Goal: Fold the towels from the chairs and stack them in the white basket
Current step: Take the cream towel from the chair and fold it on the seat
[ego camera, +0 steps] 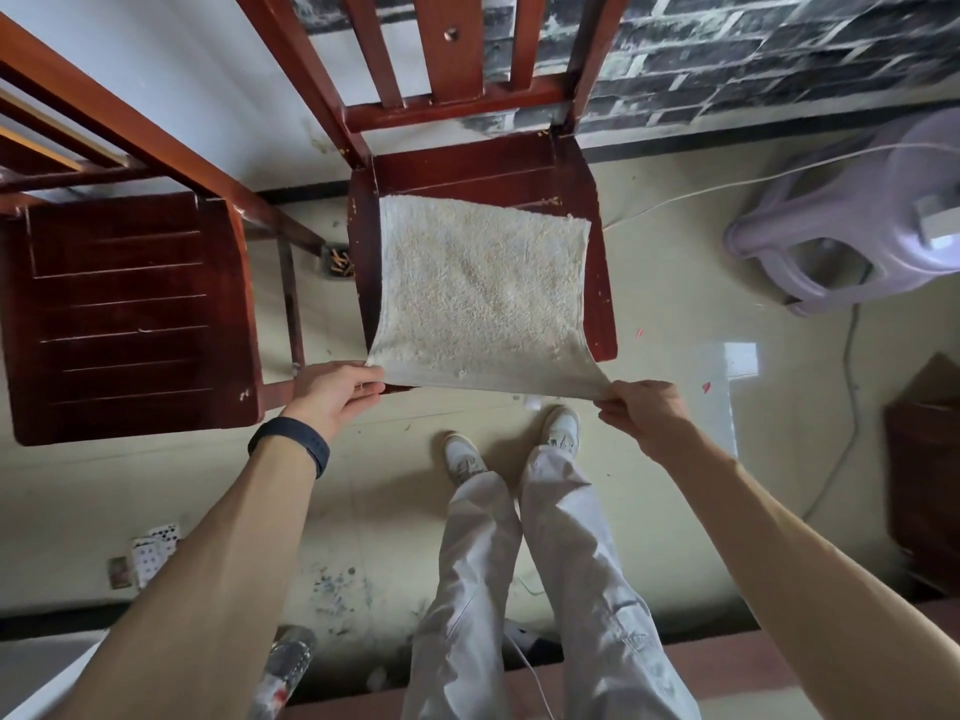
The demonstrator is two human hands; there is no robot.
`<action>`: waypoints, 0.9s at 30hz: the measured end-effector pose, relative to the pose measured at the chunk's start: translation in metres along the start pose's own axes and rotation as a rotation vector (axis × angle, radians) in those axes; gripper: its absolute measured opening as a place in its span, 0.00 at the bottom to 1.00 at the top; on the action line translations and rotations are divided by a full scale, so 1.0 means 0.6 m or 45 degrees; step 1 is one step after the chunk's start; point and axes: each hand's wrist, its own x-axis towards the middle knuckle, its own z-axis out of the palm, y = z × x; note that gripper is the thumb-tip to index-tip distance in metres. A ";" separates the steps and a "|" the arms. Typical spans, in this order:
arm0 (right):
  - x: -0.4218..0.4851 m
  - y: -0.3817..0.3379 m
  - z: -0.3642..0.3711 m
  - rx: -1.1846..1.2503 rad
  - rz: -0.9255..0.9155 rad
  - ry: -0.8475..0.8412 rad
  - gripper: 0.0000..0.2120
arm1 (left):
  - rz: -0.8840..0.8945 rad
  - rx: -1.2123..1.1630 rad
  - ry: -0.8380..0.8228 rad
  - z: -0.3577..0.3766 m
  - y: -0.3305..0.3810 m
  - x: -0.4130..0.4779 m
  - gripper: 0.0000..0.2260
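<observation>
A cream terry towel [480, 293] lies spread over the seat of a dark red wooden chair [467, 163] straight ahead. Its far edge rests on the seat and its near edge is lifted off the front. My left hand [332, 389] pinches the near left corner. My right hand [641, 407] pinches the near right corner. The towel hangs taut between the two hands. No white basket is in view.
A second dark red chair [130, 314] with a bare seat stands to the left. A pale purple plastic stool [852, 226] lies at the right with a white cable running past it. Playing cards [150, 556] lie on the floor at lower left. My legs and white shoes are below the towel.
</observation>
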 end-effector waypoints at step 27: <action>-0.261 -0.144 -0.117 -1.343 -1.417 0.182 0.06 | 1.133 1.336 0.183 -0.071 0.057 -0.276 0.06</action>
